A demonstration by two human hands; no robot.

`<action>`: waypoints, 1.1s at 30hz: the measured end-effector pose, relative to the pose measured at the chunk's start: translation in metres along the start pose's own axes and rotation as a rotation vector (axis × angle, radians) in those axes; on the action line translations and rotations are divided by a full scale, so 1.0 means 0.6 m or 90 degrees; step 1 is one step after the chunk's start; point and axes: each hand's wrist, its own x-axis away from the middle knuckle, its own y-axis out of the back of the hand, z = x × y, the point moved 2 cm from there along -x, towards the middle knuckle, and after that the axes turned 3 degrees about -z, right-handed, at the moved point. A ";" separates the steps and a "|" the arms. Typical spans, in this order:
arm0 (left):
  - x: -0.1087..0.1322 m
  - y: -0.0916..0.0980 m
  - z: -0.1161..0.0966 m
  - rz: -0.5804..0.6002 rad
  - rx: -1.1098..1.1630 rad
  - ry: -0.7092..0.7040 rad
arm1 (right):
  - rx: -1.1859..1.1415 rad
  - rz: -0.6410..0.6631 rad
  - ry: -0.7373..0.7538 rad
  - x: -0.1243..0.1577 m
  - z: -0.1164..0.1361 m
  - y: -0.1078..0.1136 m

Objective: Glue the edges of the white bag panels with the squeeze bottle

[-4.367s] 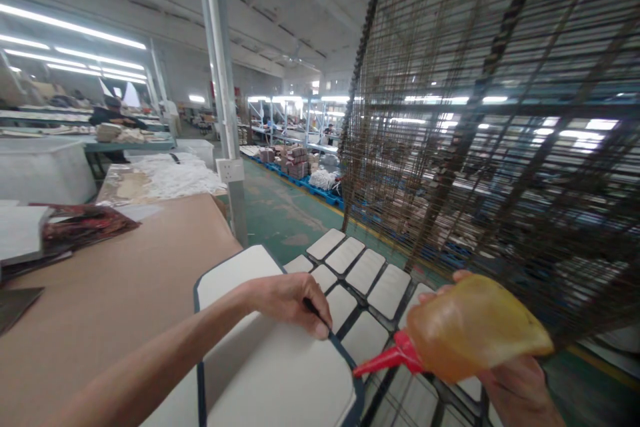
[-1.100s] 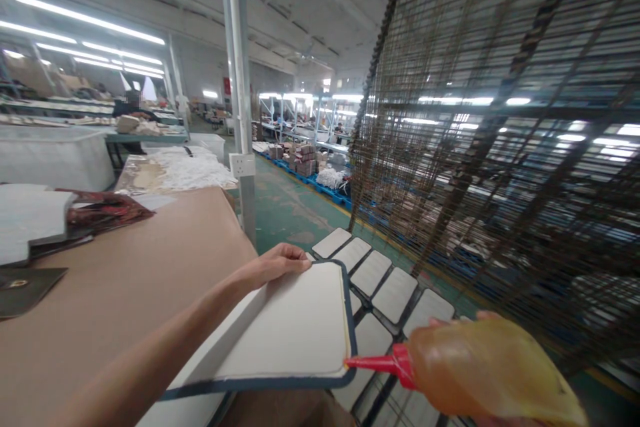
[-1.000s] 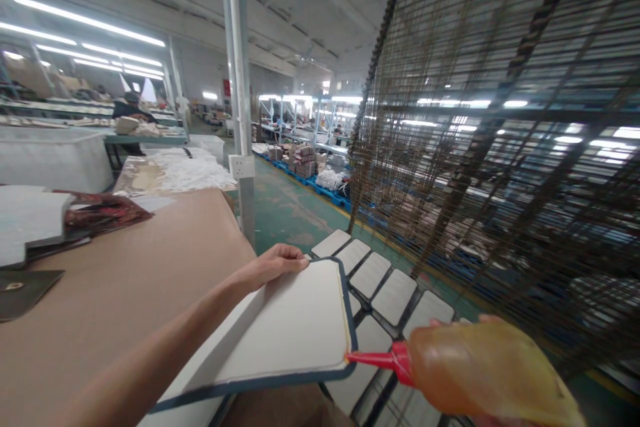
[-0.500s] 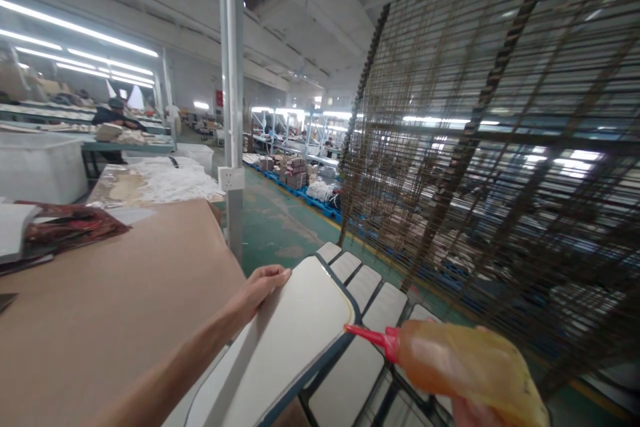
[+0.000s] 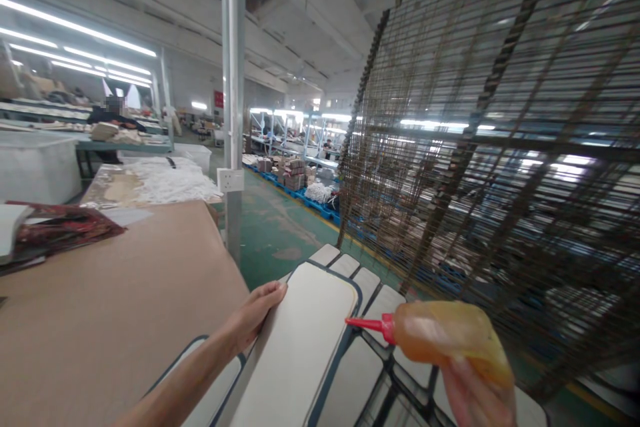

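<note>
My left hand [image 5: 260, 310] grips the left edge of a white panel [image 5: 295, 340] with rounded corners and a dark blue border, its thumb on top. In my right hand [image 5: 473, 390] is a squeeze bottle [image 5: 445, 333] of amber liquid, lying nearly level with its red nozzle pointing left. The nozzle tip is at the panel's right edge, by the seam between white face and blue border. A thin yellowish line shows along that seam near the far corner. My right fingers are partly hidden behind the bottle.
Similar white panels [image 5: 367, 283] lie in a row beneath and to the right. Another blue-edged panel [image 5: 215, 387] is under my left forearm. A brown-topped table [image 5: 150, 293] stands left, a metal post [image 5: 233, 213] ahead, and a wire rack [image 5: 450, 120] leans at right.
The panel has turned slightly and shifted left. The bottle has come left and up a little, its nozzle staying at the right edge. More of my right hand shows.
</note>
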 end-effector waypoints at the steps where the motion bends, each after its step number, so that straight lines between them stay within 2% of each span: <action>1: 0.001 0.001 -0.001 0.003 -0.002 0.003 | -0.015 -0.010 -0.012 -0.001 0.000 -0.003; 7: 0.011 0.007 0.001 0.035 0.015 0.046 | -0.055 -0.054 -0.087 -0.003 -0.002 -0.021; 18: 0.007 0.014 0.007 0.032 0.042 0.031 | -0.084 -0.090 -0.184 0.017 -0.003 -0.033; 22: 0.004 0.014 0.009 0.011 0.036 0.035 | -0.079 -0.067 -0.177 0.029 -0.005 -0.031; 27: 0.004 0.013 0.009 0.020 0.037 0.036 | -0.057 -0.029 -0.171 0.041 -0.011 -0.024; 33: -0.002 0.009 0.005 0.021 0.047 0.040 | -0.064 -0.095 -0.235 0.063 0.016 -0.045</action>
